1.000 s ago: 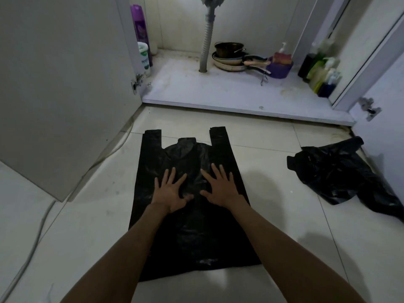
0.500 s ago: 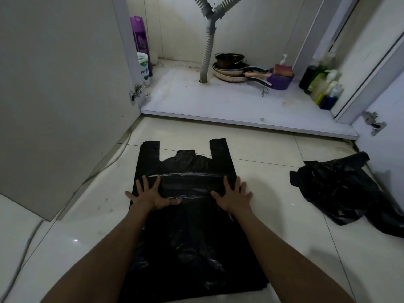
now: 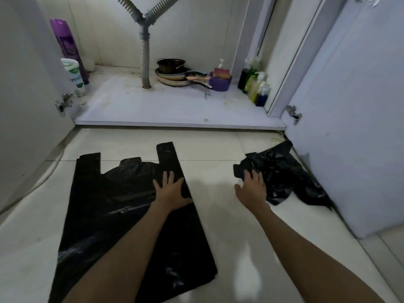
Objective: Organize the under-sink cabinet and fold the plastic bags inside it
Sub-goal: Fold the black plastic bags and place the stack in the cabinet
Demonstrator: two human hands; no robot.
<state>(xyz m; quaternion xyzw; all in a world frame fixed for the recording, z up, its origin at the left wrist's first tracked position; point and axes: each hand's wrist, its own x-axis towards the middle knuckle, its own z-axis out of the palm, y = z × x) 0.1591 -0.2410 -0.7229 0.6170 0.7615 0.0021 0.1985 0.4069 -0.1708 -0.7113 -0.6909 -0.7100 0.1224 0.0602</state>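
Black plastic is contacted by both sets of fingers. The left hand (image 3: 171, 192) is laid palm-down on the right edge of the flattened bag (image 3: 113, 204), its fingers (image 3: 168, 178) straight and spread, with nothing gripped. The right hand (image 3: 251, 190) is extended to the crumpled bag (image 3: 286, 173); its fingers (image 3: 255, 176) are loosely spread and rest on that bag's left edge, with no grip visible. Both bags are located on the tiled floor (image 3: 218, 154), apart from each other, in front of the open cabinet (image 3: 175, 106). The flattened bag is laid with its handles toward the cabinet. Inside, a drain hose (image 3: 145, 60), stacked pans (image 3: 172, 76), a purple tub (image 3: 219, 84) and bottles (image 3: 255, 88) are seen; a purple spray can (image 3: 66, 40) is positioned at the left.
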